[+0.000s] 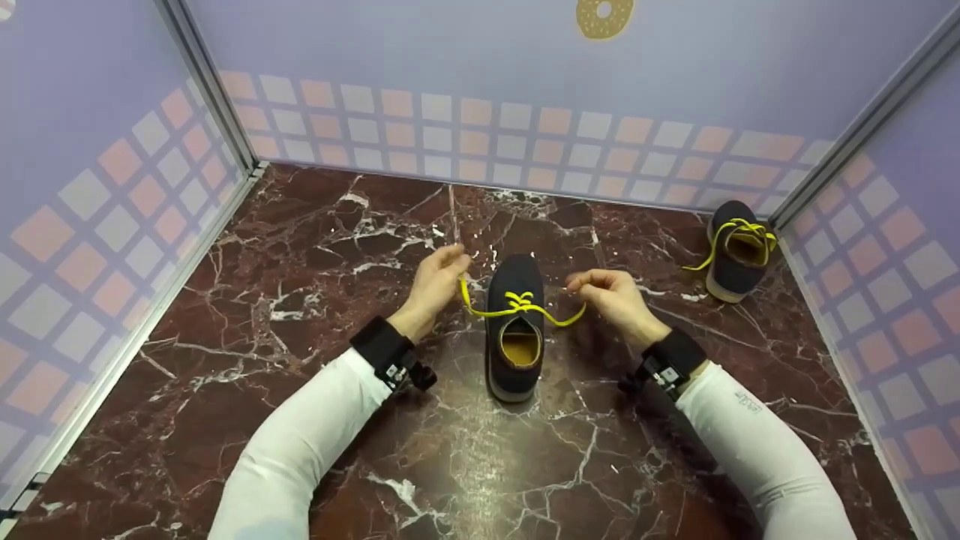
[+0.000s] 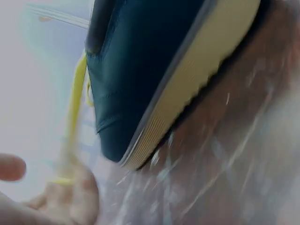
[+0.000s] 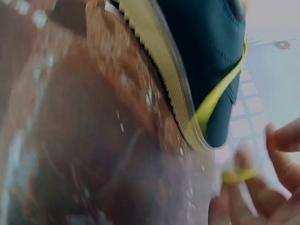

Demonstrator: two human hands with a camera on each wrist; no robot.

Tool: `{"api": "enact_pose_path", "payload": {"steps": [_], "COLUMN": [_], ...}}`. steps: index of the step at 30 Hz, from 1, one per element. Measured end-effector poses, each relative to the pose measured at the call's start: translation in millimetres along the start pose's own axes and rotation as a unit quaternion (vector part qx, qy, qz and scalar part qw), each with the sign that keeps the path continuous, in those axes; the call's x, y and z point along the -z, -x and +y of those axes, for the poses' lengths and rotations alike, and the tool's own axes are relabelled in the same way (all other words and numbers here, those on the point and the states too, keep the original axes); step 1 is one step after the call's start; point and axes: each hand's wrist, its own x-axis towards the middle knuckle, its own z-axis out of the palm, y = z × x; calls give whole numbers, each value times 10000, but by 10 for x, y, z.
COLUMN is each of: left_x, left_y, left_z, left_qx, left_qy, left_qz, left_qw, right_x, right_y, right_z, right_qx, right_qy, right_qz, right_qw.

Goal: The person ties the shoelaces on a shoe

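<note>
A dark low shoe [image 1: 514, 277] with a pale sole stands on the floor, toe pointing away. Its yellow shoelace [image 1: 520, 302] is threaded through the eyelets, and the two ends spread to either side. To the left of the shoe, my left hand [image 1: 435, 283] holds one lace end; the left wrist view shows yellow lace [image 2: 75, 103] running down to the fingers. On the other side my right hand [image 1: 611, 298] holds the other end, with yellow lace [image 3: 239, 176] across its fingers, blurred in the right wrist view. Both hands are raised beside the shoe without touching it.
A second dark shoe [image 1: 737, 255] with yellow laces stands at the far right, close to the corner. Lilac walls [image 1: 495, 45] with pink and white squares enclose the brown marbled floor [image 1: 390, 457] at the back and both sides.
</note>
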Motion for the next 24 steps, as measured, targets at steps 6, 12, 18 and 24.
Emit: {"api": "enact_pose_path", "payload": {"steps": [6, 12, 18, 24], "left_x": [-66, -119, -153, -139], "left_y": [252, 313, 330, 343], "left_z": [257, 277, 175, 149], "left_qx": [-1859, -2379, -2446, -2379], "left_qy": [-2964, -3737, -3606, -3471], "left_qz": [-725, -1128, -1307, -1323], "left_qw": [9340, 8894, 8905, 8975], "right_x": [-51, -217, -304, -300], "right_y": [58, 144, 198, 189], "right_z": [-83, -164, -171, -137], "right_qx": [548, 1115, 809, 850], "right_qy": [1248, 1800, 1537, 1496], "right_qz": [-35, -774, -845, -793], "right_qw": [9907, 9743, 9812, 9819]}}
